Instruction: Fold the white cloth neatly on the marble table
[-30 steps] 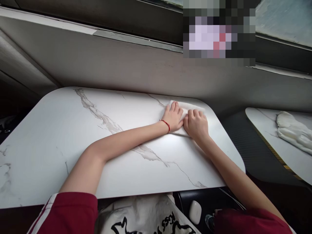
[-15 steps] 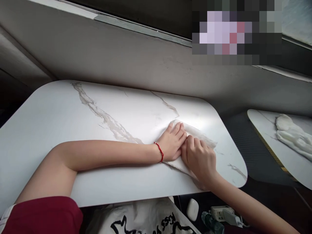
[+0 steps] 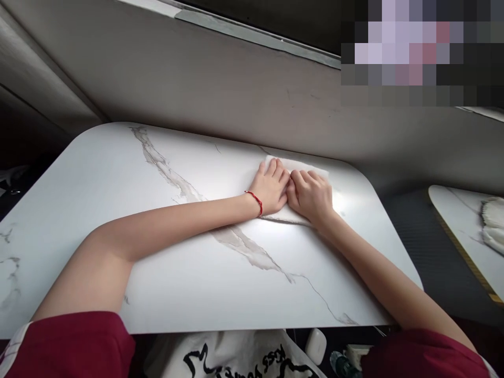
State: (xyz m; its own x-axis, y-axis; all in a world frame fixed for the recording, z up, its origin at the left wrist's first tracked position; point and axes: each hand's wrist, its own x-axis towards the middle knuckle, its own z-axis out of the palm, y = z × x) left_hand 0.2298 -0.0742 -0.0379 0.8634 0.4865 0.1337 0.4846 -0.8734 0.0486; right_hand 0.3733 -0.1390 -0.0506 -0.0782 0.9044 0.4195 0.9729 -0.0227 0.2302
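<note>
A folded white cloth (image 3: 305, 165) lies flat on a white marble-patterned table (image 3: 189, 289), near its far edge. My left hand (image 3: 271, 186) rests flat on the left part of the cloth, fingers stretched out, with a red bracelet (image 3: 255, 202) at the wrist. Right beside it, my right hand (image 3: 313, 194) presses down with curled fingers closed on the cloth. The two hands touch at the thumb side. Parts of the cloth are hidden beneath both hands, while its top and lower edges show.
A grey wall panel (image 3: 220, 94) rises behind the table. On the right, across a dark gap, a second marbled table (image 3: 457, 210) carries a white bundled cloth (image 3: 494, 226). Below the near edge are a printed white fabric (image 3: 232, 354), a white earphone case (image 3: 316, 346) and a bottle (image 3: 342, 362).
Both hands and the cloth have moved away from me, toward the table's far edge. The camera view has shifted slightly, so the second table sits farther right.
</note>
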